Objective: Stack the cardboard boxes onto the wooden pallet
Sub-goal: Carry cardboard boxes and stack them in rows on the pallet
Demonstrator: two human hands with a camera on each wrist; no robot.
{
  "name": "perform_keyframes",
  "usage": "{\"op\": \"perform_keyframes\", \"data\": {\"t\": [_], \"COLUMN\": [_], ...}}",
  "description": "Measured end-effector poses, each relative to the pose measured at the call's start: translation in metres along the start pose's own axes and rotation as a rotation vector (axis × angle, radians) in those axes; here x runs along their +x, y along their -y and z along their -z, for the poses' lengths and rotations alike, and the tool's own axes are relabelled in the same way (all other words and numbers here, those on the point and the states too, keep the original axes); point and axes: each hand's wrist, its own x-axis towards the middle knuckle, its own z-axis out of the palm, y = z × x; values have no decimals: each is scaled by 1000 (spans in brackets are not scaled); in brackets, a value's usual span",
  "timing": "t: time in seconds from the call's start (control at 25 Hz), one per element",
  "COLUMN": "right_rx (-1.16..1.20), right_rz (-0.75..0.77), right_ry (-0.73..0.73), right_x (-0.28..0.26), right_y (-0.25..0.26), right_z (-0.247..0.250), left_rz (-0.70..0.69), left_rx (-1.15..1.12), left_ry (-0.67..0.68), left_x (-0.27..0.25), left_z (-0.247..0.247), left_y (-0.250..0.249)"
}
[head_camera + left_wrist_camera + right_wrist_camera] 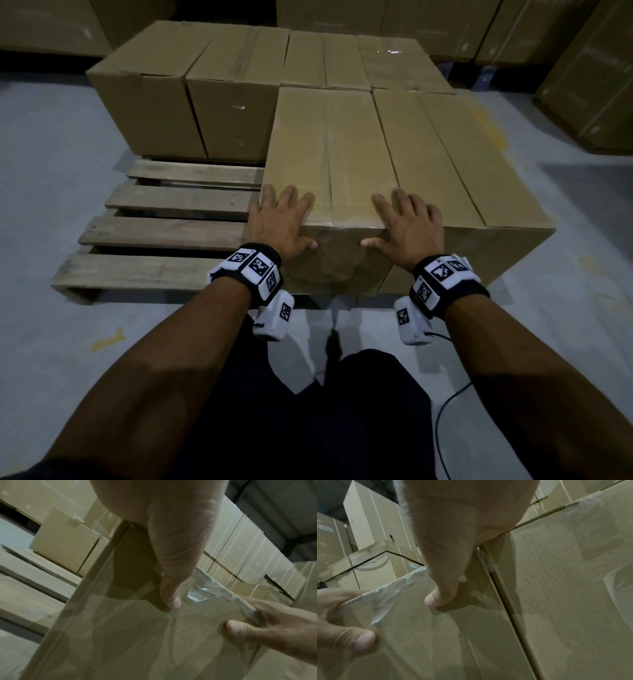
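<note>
Where slats [164,233] lie bare, box's [329,150] left edge.

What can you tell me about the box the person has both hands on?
The box is plain brown cardboard, long, its top seam sealed with clear tape. It lies flat on the wooden pallet, close beside another box on its right. The left hand and right hand rest spread over its near top edge, thumbs on the front face.
</note>
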Motion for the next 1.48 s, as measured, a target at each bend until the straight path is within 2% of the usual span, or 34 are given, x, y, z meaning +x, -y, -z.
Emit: {"op": "perform_keyframes", "data": {"t": [0.48, 0.64, 0.8, 0.88, 0.96, 1.04, 1.16, 1.48], "right_rx": [80, 115, 214, 246, 257, 256, 281, 389], "right_rz": [-5, -17, -96, -141, -174, -198, -218, -241], "right_ry": [86, 38, -85, -113, -42, 73, 192, 389], "right_x": [-10, -39, -80, -94, -107, -120, -135, -172], "right_y": [0, 3, 17, 24, 30, 35, 39, 18], "right_z": [6, 16, 8, 7, 16, 44, 107, 347], "left_rz": [3, -45, -82, -94, -91, -82, -75, -47], "left_rx": [-6, -44, -112, -130, -153, -163, -175, -165], "left_ry": [31, -46, -141, -137, -74, 37, 134, 220], "left_x": [-9, -27, -53, -62, -72, -90, -119, -190], "left_z": [8, 15, 15, 16, 24, 48, 106, 336], "left_y": [-6, -17, -30, -35, -37, -36, -30, -30]}}
